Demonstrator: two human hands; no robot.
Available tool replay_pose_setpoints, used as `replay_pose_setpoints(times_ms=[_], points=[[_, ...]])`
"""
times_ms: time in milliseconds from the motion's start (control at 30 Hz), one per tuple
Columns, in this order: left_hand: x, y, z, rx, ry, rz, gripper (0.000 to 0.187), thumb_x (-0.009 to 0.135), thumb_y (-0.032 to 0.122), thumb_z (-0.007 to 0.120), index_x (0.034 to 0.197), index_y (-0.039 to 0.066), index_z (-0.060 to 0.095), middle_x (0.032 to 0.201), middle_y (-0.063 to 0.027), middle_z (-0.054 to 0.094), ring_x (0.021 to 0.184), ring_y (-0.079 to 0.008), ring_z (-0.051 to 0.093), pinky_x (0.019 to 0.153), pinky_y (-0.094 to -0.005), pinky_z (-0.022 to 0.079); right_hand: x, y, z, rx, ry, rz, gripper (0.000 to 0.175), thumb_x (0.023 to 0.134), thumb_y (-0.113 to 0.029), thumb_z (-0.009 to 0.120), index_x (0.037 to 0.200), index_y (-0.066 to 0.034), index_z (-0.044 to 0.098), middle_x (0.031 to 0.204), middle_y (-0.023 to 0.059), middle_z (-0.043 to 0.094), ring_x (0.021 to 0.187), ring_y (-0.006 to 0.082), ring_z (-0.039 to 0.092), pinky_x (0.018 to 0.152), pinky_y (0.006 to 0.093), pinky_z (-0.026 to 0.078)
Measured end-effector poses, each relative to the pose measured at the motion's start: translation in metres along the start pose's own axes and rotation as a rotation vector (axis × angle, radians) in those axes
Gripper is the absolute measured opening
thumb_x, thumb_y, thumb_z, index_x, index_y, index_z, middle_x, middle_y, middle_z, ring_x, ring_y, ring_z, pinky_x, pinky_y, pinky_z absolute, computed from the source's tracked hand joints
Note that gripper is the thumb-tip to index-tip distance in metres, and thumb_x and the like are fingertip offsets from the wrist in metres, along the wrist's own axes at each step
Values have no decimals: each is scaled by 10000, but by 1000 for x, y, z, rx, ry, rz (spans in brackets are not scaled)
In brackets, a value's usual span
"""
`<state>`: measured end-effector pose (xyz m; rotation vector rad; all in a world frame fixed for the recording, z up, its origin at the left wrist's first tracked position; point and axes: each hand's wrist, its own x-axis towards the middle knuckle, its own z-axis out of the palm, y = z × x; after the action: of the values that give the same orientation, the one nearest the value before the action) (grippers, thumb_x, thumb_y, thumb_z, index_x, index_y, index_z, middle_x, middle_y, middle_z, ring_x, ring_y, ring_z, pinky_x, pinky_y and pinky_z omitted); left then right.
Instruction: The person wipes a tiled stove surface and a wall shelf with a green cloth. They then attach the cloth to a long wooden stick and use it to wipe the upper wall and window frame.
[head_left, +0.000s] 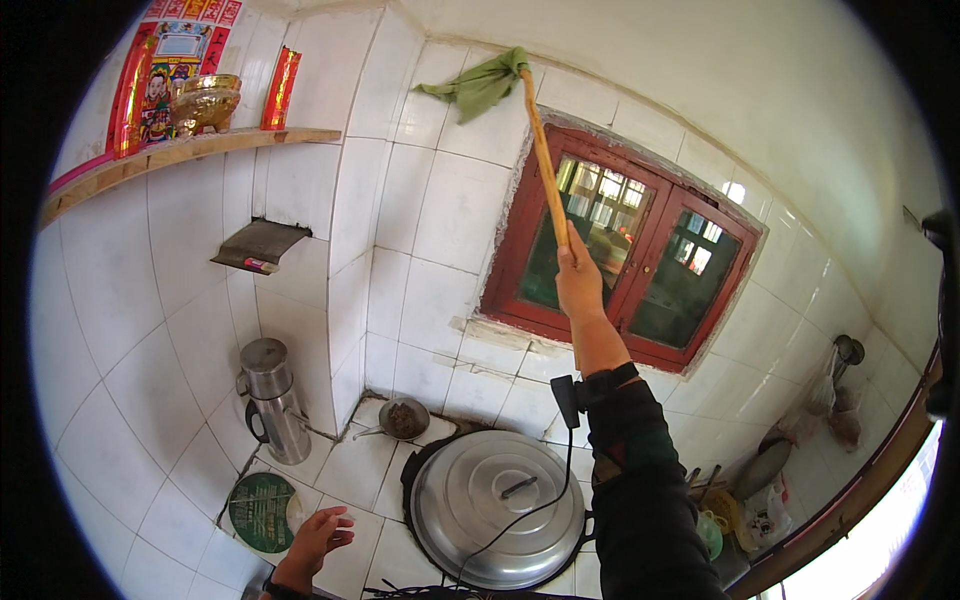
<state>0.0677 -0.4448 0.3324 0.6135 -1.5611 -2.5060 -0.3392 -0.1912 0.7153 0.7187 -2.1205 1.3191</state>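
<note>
My right hand (580, 283) is raised and closed around a wooden stick (546, 161). A green cloth (484, 84) hangs from the stick's upper end, against the white wall tiles (454, 202) left of the red-framed window (517, 281). The stick crosses in front of that window's left edge. Low in the view, my left hand (321, 538) is held with its fingers loosely curled and apart, with nothing seen in it. Close by it is a round green disc-shaped item (262, 511) bearing writing, on the tiled counter (346, 480).
A large metal lid (487, 480) covers the wok on the stove. Beside it are a small pan (405, 418) with dark contents and a metal thermos flask (281, 420). A shelf (300, 136) holds a gold bowl (206, 105) and red packets. Bags (823, 386) hang at the right.
</note>
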Motion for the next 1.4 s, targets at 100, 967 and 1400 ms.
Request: replay_pose_setpoints(times_ms=[100, 967, 1400], points=[[-2, -3, -4, 43, 6, 21, 314, 1047, 186, 487, 1312, 27, 547, 1118, -141, 639, 932, -232, 657, 869, -366, 582, 5, 18, -16, 45, 45, 7, 471, 1060, -282, 471, 1523, -212, 418, 1148, 170, 678, 965, 274, 665, 857, 342, 501], [8, -34, -2, 6, 122, -39, 304, 1044, 185, 487, 1305, 44, 553, 1080, -133, 648, 893, -230, 667, 822, -362, 594, -25, 132, -135, -34, 392, 168, 502, 995, -187, 585, 1483, -259, 490, 1168, 149, 712, 954, 245, 711, 817, 354, 536], [12, -53, -12, 12, 157, -74, 292, 1036, 193, 504, 1293, 61, 550, 1096, -144, 633, 907, -255, 654, 822, -398, 595, -24, 92, -112, -301, 426, 22, 585, 939, -107, 639, 1474, -286, 481, 1232, 168, 668, 1086, 385, 650, 887, 419, 525]])
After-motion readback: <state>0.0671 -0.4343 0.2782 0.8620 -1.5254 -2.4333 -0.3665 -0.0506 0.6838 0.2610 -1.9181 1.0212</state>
